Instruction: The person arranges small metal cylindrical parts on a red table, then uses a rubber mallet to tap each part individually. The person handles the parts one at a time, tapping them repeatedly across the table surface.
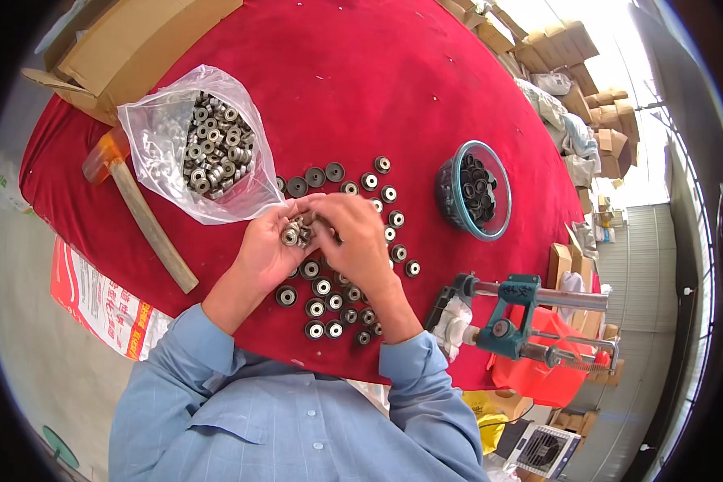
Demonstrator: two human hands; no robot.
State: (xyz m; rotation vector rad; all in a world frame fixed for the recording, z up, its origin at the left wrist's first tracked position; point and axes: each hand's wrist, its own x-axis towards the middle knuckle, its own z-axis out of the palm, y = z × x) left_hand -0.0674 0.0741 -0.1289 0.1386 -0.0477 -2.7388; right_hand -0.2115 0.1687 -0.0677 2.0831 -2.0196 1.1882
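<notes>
Holding a few small metal rings (pixel 292 234) over the red table (pixel 426 96), the left hand (pixel 269 253) cups them and the right hand (pixel 353 237) pinches one; they look hard, heavy, slippery, best gripped by the edges

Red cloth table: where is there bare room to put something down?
The far half of the red cloth, beyond the plastic bag and glass bowl, is bare. It is crowded around both hands, where small metal rollers lie scattered.
</notes>
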